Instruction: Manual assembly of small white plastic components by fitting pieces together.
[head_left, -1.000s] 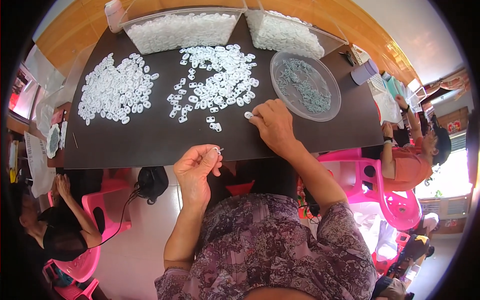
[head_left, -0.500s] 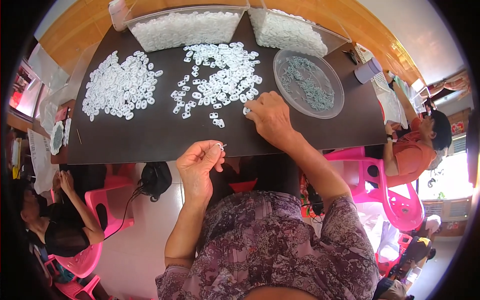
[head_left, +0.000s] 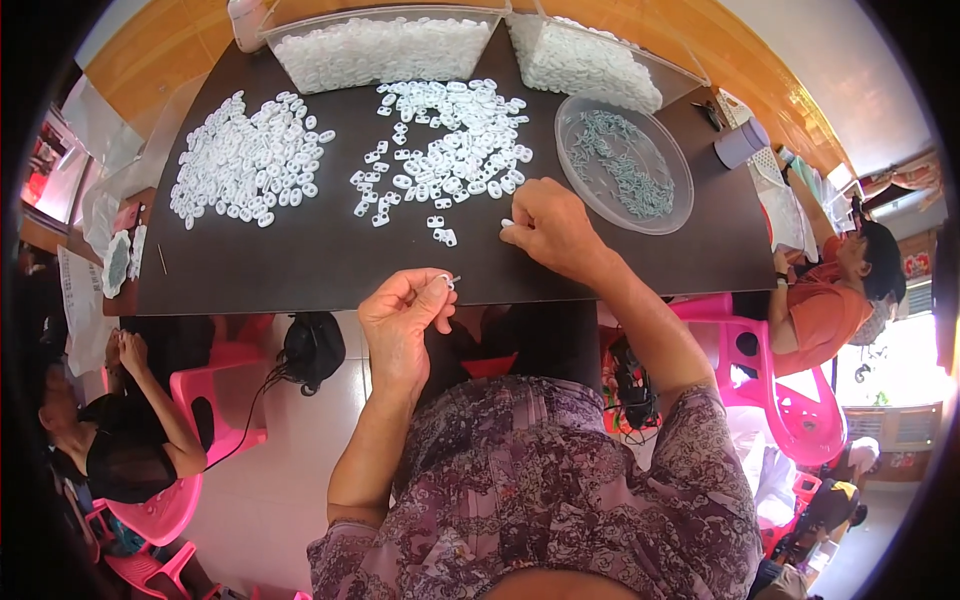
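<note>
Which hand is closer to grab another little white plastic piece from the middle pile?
Probably the right hand: it rests on the dark table beside the middle pile of small white plastic pieces. The left hand pinches something off the table edge.

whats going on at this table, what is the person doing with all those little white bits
A person sits at a dark table. Their left hand pinches a small white piece with a thin metal pin near the table edge. Their right hand picks at one white piece beside the middle heap of white plastic pieces. A clear round dish of grey parts lies just right.
</note>
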